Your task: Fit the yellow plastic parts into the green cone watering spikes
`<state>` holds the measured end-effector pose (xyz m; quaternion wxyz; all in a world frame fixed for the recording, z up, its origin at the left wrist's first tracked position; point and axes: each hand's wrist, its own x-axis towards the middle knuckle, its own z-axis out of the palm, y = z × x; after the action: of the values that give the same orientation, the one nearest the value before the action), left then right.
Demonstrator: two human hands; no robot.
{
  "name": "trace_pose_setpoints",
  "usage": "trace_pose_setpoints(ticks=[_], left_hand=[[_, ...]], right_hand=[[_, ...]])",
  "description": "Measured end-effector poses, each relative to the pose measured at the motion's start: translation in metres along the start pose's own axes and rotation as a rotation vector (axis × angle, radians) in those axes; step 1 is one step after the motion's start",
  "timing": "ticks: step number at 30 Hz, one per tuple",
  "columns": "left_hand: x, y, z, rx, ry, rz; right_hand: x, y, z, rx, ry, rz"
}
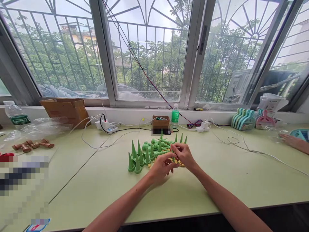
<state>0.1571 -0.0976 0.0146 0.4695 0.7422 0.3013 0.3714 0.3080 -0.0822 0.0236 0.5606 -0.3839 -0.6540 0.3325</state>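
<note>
My left hand (162,167) and my right hand (185,155) meet over the table. Between them is a green plastic spike (173,159), mostly covered by fingers, with a small yellow round piece (176,162) at its lower end. The right fingertips pinch the green part from above, while my left thumb and fingers close around the yellow end. Left of the hands, several green cone-shaped spikes (138,167) stand upright on their wide caps. Behind these lie more green tubes with caps (147,146). Small yellow pieces (149,166) are scattered among them, partly hidden.
A small carton (160,122) and a green-labelled bottle (175,115) stand by the window ledge. White cables (238,143) cross the table. Brown wooden pieces (26,146) and a large carton (66,112) are left. Another person's hand (293,141) is at far right, near plastic hangers (242,119).
</note>
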Motion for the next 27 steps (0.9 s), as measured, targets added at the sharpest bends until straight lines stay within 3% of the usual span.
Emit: trace_pose_setpoints(ticks=[20, 27], left_hand=[[0.0, -0.001, 0.003, 0.029, 0.058, 0.031], [0.001, -0.003, -0.003, 0.123, 0.018, 0.047]], right_hand=[[0.0, -0.006, 0.001, 0.0, 0.009, -0.02], [0.002, 0.005, -0.001, -0.015, 0.064, 0.007]])
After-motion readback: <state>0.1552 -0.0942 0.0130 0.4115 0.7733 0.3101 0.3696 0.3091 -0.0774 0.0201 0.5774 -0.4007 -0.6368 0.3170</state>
